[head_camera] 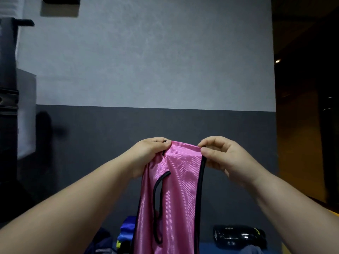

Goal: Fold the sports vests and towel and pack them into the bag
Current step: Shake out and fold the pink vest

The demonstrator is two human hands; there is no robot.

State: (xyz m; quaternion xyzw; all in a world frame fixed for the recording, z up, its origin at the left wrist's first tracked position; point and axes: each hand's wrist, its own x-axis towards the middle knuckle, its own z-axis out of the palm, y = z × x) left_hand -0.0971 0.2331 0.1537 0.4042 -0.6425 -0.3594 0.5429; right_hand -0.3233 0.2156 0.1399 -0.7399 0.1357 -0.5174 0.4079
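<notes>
A pink sports vest [178, 189] with black trim hangs in the air in front of me, its lower part running out of the frame's bottom edge. My left hand [150, 151] pinches the vest's top left corner. My right hand [218, 154] pinches the top right corner between thumb and fingers. Behind the vest at the lower left lies a pile of blue and yellow-green fabrics [126, 233]. No bag is plainly recognisable.
A black bottle [240, 235] lies on its side on a blue surface [207, 248] at the lower right. A grey two-tone wall [146, 70] stands straight ahead. Dark equipment [9, 88] stands at the left, and a dim passage opens at the right.
</notes>
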